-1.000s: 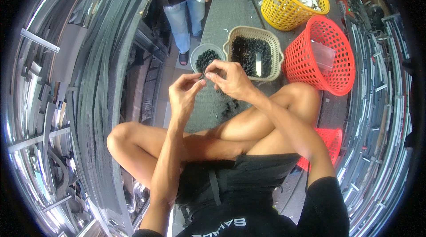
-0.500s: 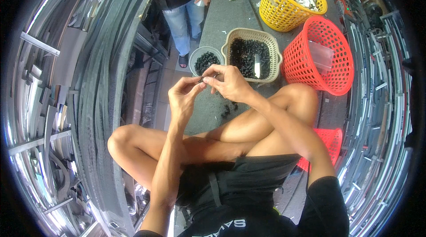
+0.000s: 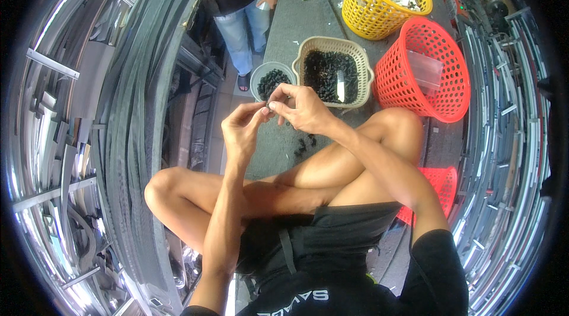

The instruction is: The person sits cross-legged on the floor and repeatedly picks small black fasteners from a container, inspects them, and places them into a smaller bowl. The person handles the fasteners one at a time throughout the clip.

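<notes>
My left hand (image 3: 242,129) and my right hand (image 3: 299,108) meet above my crossed legs, fingertips pinched together around a small dark piece (image 3: 268,106). Most of that piece is hidden by the fingers, so its exact kind cannot be made out. Just beyond the hands stands a round, pale bowl (image 3: 253,86) holding small black pieces (image 3: 272,79). To its right, a beige plastic basket (image 3: 366,70) contains many more black pieces (image 3: 326,70) and a whitish strip (image 3: 340,86). A few loose black pieces (image 3: 305,145) lie on the grey surface below my right hand.
A red basket (image 3: 388,76) with a clear bag lies tilted at the right; behind it stands a yellow basket (image 3: 355,11) of white pieces. Another red basket (image 3: 441,188) sits by my right thigh. Long profiles fill racks (image 3: 130,114) on both sides. A person (image 3: 237,14) stands ahead.
My hands stay pinched together in nearly the same place, with slight finger movement at the small piece. The view has shifted a little. The other person's hands have moved slightly.
</notes>
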`<state>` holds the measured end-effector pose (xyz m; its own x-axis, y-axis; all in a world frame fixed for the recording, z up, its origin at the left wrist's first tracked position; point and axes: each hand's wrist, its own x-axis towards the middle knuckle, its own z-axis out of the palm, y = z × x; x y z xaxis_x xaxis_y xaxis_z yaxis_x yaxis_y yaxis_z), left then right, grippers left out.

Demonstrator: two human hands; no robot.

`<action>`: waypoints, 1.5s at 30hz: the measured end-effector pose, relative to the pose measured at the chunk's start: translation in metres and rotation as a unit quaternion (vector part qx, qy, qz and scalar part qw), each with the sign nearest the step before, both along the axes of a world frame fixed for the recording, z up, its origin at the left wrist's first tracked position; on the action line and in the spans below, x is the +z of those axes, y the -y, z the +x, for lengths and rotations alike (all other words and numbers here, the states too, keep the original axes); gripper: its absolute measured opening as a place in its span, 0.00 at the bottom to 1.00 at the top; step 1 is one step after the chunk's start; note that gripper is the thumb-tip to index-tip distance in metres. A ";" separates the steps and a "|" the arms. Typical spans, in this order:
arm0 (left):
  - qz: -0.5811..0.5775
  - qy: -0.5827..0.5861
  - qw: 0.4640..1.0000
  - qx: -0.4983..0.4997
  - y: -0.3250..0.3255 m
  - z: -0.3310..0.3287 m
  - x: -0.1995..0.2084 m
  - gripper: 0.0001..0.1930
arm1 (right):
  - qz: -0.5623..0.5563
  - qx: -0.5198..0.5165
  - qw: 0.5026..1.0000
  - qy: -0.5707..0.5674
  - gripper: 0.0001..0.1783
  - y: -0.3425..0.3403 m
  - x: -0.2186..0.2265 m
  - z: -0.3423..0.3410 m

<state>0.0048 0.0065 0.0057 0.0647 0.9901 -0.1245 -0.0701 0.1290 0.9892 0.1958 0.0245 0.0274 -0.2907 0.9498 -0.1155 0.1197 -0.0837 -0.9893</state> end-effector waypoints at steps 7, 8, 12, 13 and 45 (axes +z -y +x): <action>0.024 -0.066 0.997 -0.006 0.003 0.000 0.000 0.07 | 0.030 0.012 0.998 0.058 0.06 0.000 -0.007 0.001; 0.032 -0.070 0.997 -0.012 0.003 -0.001 -0.001 0.07 | 0.031 0.010 0.998 0.058 0.06 0.001 -0.007 0.001; 0.018 -0.119 0.993 -0.002 0.003 -0.002 -0.002 0.06 | 0.052 -0.007 0.997 0.058 0.07 0.003 -0.003 -0.002; 0.027 -0.103 0.994 -0.004 0.002 -0.002 -0.002 0.06 | 0.038 -0.006 0.997 0.064 0.07 0.004 -0.002 -0.003; -0.034 -0.075 0.996 -0.020 0.005 -0.001 -0.002 0.08 | 0.189 -0.020 0.971 0.143 0.09 0.011 -0.022 -0.010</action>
<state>0.0039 0.0014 0.0032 0.0802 0.9762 -0.2016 0.0852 0.1948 0.9771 0.1856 0.0136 0.0055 -0.2592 0.9501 0.1733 0.3992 0.2688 -0.8766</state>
